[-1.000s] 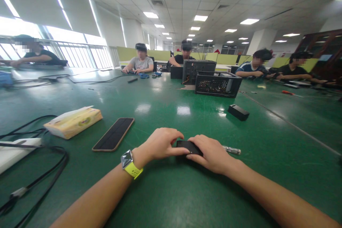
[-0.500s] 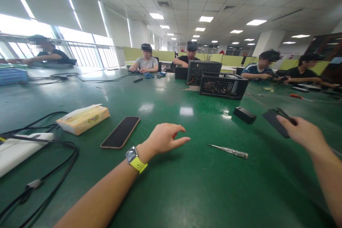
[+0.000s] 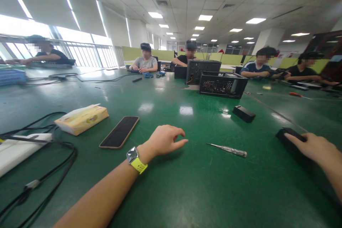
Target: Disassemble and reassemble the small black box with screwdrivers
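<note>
My left hand (image 3: 167, 139), with a yellow-strapped watch on its wrist, hovers just above or rests on the green table (image 3: 184, 192); I cannot tell which. Its thumb and curled fingers are apart with nothing between them. At the right, my right hand (image 3: 317, 146) grips a flat black block (image 3: 287, 137), low over the tabletop; its exact kind is unclear, and the palm hides part of it. Between the hands lies a screwdriver (image 3: 228, 150) with a clear handle, tip pointing left. Beyond it sits a small black box (image 3: 244, 114).
Left of my left hand are a phone (image 3: 119, 132), a tissue pack (image 3: 81, 119) and a white power strip (image 3: 24, 151) with black cables. Black computer cases (image 3: 223, 84) stand farther back. An orange-handled screwdriver (image 3: 296, 94) lies far right. Several people sit around the table.
My right hand has moved down and slightly right with the black block, which now looks flatter to the table. My left hand has hardly moved.
</note>
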Motion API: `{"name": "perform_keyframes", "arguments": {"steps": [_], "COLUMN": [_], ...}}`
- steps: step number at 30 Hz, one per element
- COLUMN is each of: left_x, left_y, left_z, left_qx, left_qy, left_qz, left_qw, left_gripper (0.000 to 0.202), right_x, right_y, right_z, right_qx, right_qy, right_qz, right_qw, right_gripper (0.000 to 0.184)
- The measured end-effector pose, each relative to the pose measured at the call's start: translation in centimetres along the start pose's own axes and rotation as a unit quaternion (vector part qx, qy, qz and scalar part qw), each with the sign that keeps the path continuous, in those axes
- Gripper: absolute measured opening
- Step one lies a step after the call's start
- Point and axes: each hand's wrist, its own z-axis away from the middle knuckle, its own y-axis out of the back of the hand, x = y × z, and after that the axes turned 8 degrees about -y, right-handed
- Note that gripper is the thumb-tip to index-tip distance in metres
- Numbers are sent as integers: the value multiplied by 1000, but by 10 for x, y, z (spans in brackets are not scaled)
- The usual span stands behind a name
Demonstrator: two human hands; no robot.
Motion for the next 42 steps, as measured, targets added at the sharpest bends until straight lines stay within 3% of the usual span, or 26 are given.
{"name": "perform_keyframes", "arguments": {"steps": [3,8,13,20,33,42], "left_x": [2,2,2,2,2,4], "left_y": [2,2,0,-1,-1,1], "left_z": [0,0,-1,-1,-1,-1], "left_qx": [-6,-13,-15,-14,-18,-28], "left_qy": [-1,-2,-5,-13,-11,-10], "left_qz": [-1,2,-1,0,0,5], "left_qw": [1000,1000,1000,1000,1000,1000], "left_gripper": [31,31,32,32,32,31], "right_x": [-14,-26,-30,-33,-31,-33], "right_y": [19,31,32,24,26,24], "right_z": [14,23,22,9,9,11], "right_qx": [-60,-75,-80,-65,-82,-45], "right_qy": [-37,-66,-59,10,-8,18], "right_qz": [-12,-3,8,6,-33,-36], "right_qw": [997,995,995,998,996,998], "right_gripper": [86,89,83,73,64,60]}}
